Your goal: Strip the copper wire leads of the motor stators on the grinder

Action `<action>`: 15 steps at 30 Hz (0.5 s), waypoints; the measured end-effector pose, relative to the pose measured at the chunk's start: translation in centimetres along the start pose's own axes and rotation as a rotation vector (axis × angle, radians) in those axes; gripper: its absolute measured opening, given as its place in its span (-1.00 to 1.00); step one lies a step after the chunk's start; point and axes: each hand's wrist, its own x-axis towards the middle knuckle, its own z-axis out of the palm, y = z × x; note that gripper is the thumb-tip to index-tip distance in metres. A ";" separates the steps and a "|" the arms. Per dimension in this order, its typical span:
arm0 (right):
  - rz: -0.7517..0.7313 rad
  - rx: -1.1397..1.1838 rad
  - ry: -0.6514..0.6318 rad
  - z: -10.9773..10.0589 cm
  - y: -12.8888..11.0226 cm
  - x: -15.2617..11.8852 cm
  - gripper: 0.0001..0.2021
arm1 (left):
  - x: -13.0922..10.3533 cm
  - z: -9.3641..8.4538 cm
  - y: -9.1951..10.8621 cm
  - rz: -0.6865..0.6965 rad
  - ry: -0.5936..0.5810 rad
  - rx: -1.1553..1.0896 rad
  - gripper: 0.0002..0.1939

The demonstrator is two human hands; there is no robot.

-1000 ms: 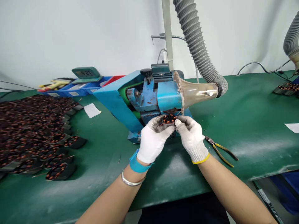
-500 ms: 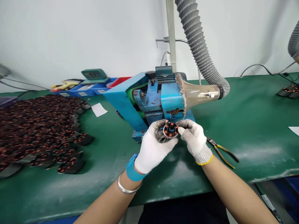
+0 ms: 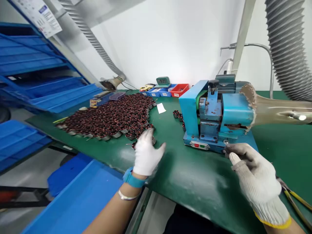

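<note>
My left hand (image 3: 147, 154), in a white glove, reaches to the near right edge of a heap of small wound motor stators (image 3: 114, 118). Its thumb stands apart from the fingers, and the fingertips are over a few stators, which they partly hide. My right hand (image 3: 255, 178), gloved in white with grey-stained fingertips, is in front of a blue belt-driven machine (image 3: 235, 105). Its fingers are curled towards the thumb; whatever is between them, if anything, I cannot make out. The stators have black cores, orange copper windings and grey metal rims.
Pliers (image 3: 291, 195) with yellow handles lie right of my right hand. Several stators (image 3: 175, 113) stand left of the machine. A white paper (image 3: 161, 108), a red bin (image 3: 179, 90) and a digital clock (image 3: 162, 81) are behind. Blue trays (image 3: 80, 191) stand beyond the table's left edge.
The view has swung left. My hands, earlier together around one stator in front of the machine, are now apart. The left has moved to the heap; the right stays by the machine.
</note>
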 end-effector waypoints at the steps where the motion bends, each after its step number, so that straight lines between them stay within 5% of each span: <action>1: -0.008 -0.024 -0.001 0.1 0.3 0.0 -0.75 | 1.1 0.8 0.9 -0.036 -0.093 -0.090 -0.29; 3: -0.028 -0.089 -0.019 0.4 1.0 0.1 -0.74 | 3.2 3.1 2.8 -0.140 -0.336 -0.278 -0.24; 6: -0.062 -0.201 -0.059 0.7 2.0 0.4 -0.72 | 5.5 7.6 4.7 -0.139 -0.493 -0.403 -0.28; 11: -0.172 -0.284 -0.123 1.3 2.9 0.5 -0.76 | 6.4 12.2 4.5 -0.220 -0.382 -0.561 -0.50; 15: -0.219 -0.282 -0.160 1.8 2.4 0.3 -0.79 | 5.7 10.2 3.8 -0.323 -0.205 -0.725 -0.48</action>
